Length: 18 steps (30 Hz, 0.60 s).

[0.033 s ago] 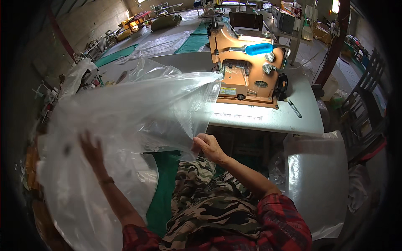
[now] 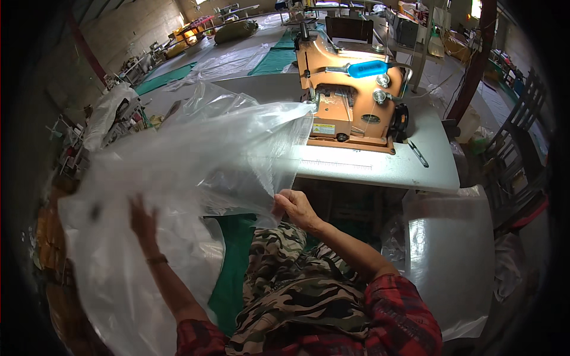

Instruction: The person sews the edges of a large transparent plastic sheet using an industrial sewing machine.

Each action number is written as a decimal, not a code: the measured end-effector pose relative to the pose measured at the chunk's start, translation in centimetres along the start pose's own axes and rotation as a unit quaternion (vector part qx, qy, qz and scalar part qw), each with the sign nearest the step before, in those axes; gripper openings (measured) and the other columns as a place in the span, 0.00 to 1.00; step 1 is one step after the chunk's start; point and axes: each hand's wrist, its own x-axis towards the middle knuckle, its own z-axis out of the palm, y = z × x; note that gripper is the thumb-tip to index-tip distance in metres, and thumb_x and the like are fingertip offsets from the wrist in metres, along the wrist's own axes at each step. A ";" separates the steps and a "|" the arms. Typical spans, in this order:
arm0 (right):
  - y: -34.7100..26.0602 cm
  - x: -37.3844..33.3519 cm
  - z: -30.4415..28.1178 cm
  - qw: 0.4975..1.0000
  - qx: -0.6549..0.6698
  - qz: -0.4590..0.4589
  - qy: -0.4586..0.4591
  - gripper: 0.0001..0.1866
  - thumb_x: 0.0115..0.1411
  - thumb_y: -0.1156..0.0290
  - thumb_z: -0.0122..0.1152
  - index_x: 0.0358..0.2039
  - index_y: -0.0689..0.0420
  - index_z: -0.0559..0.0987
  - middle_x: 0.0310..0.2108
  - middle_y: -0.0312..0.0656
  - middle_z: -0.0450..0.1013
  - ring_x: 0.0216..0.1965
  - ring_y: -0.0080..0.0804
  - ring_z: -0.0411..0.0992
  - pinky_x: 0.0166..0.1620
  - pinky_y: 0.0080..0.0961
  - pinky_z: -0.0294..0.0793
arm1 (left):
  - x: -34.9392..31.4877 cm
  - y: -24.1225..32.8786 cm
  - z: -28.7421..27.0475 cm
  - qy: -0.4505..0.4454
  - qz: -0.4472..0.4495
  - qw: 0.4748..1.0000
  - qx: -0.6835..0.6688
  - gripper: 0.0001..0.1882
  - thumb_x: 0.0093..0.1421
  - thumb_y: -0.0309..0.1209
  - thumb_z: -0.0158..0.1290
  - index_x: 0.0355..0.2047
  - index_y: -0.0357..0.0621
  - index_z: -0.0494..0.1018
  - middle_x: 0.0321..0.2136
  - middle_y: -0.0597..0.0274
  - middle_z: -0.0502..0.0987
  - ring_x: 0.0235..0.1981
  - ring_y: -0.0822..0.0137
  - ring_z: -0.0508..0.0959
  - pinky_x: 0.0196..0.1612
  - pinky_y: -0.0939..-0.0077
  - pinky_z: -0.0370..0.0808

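A large sheet of clear plastic (image 2: 237, 172) stretches from the needle area of an orange sewing machine (image 2: 356, 89) down to the left and over my lap's left side. My right hand (image 2: 297, 209) is closed on the sheet's near edge, thumb pressed against the fingers, just below the table's front edge. On the left, my left hand (image 2: 144, 222) lies against the billowing plastic with its fingers stretched and apart, somewhat blurred. The sheet's upper corner reaches under the machine's head, where the needle itself is hidden.
The white sewing table (image 2: 415, 172) carries a small pair of thread snips (image 2: 418, 154) right of the machine. A clear plastic piece (image 2: 448, 255) hangs below at the right. Green cloth (image 2: 234, 261) lies beside my legs. A dark wooden chair (image 2: 516, 142) stands at the right.
My left hand has shifted a little right and nearer to me, and the plastic at the left has moved with it. My right hand stays put.
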 end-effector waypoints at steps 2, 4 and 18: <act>-0.7 0.3 0.4 0.999 -0.030 0.004 0.012 0.20 0.70 0.62 0.48 0.27 0.65 0.77 0.22 0.44 0.78 0.24 0.29 0.77 0.32 0.27 0.77 | -3.3 3.3 1.2 -0.131 0.067 0.987 -0.060 0.23 0.59 0.44 0.60 0.51 0.47 0.76 0.46 0.52 0.80 0.47 0.49 0.79 0.50 0.55 0.75; -1.5 -0.3 0.3 0.993 -0.102 -0.021 0.053 0.18 0.70 0.63 0.50 0.28 0.64 0.75 0.21 0.44 0.76 0.22 0.28 0.76 0.28 0.26 0.75 | -5.4 10.9 -2.5 -0.137 0.157 0.945 -0.254 0.15 0.63 0.39 0.55 0.41 0.41 0.80 0.31 0.51 0.82 0.35 0.47 0.82 0.41 0.57 0.78; -7.2 3.5 -8.1 0.932 -0.339 -0.124 0.023 0.07 0.60 0.73 0.56 0.35 0.59 0.80 0.30 0.49 0.78 0.32 0.44 0.78 0.38 0.34 0.76 | -3.1 35.7 -9.1 0.065 0.303 0.854 -0.417 0.25 0.54 0.26 0.59 0.54 0.40 0.71 0.52 0.53 0.73 0.53 0.54 0.72 0.56 0.61 0.67</act>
